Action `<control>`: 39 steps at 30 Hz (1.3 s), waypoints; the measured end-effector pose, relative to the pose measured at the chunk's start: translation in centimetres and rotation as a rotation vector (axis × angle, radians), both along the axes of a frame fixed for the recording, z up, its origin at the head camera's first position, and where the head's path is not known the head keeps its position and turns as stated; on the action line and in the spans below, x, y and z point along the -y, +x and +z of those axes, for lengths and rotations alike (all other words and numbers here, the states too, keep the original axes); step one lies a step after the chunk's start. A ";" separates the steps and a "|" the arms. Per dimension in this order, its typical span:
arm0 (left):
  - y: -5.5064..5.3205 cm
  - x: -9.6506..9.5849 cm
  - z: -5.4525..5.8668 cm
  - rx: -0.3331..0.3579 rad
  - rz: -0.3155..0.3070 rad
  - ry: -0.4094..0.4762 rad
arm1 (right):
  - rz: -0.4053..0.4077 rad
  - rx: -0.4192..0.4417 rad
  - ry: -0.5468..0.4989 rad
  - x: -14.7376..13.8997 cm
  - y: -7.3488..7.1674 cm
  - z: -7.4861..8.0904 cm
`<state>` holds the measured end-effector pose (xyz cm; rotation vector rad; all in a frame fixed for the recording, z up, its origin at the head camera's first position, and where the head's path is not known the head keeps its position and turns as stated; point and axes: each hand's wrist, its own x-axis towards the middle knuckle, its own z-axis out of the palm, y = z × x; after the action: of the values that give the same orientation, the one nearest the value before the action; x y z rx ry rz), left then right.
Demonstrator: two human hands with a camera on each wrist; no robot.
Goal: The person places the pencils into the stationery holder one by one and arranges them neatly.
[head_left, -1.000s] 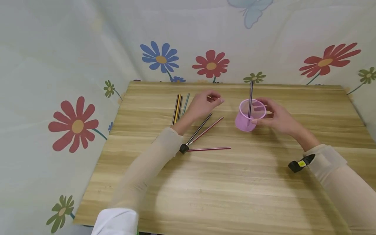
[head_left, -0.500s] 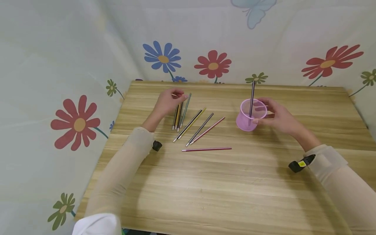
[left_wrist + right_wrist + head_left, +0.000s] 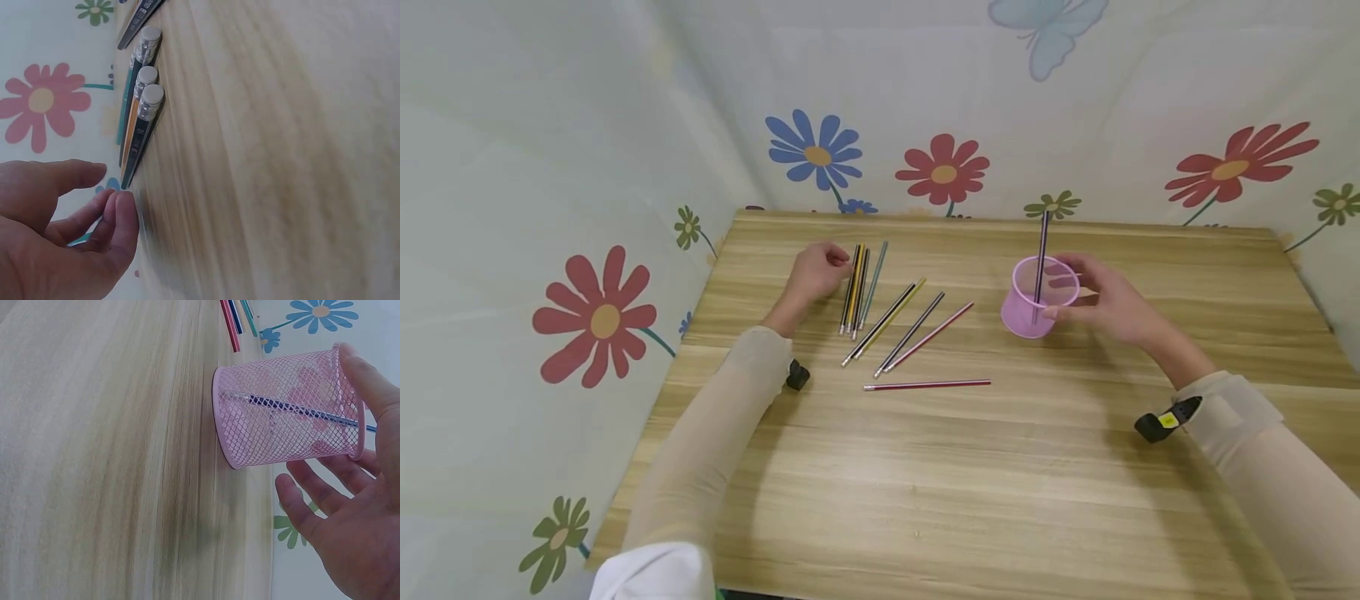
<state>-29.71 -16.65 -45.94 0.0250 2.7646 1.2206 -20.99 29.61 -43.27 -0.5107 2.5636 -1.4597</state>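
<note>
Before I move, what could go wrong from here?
1. The pencils beside the left hand lie close together, so it might nudge neighbours or pick up two at once.
2. The right hand is at the rim of the pink mesh cup; a jolt there could tip it, along with the upright pencil inside.
3. The lone red pencil lies loose on the table, so a bump might set it rolling.

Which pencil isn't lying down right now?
The dark striped pencil leaning in the pink mesh cup, eraser end down. All the other pencils in view lie on the wooden table.
</note>
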 end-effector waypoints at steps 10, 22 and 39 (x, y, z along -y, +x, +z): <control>-0.7 -0.5 -0.2 0.023 -0.010 -0.115 | -0.003 -0.017 0.002 0.0 0.0 -0.1; -0.7 -1.1 0.5 0.047 -0.023 -0.242 | -0.003 0.002 -0.008 -0.1 -0.1 -0.2; -0.8 -1.0 -0.1 0.033 -0.056 -0.251 | 0.030 0.026 0.047 -0.1 0.3 0.5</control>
<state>-30.53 -15.63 -46.05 0.0580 2.8442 0.8458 -20.73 29.76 -42.79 -0.5182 2.5523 -1.3836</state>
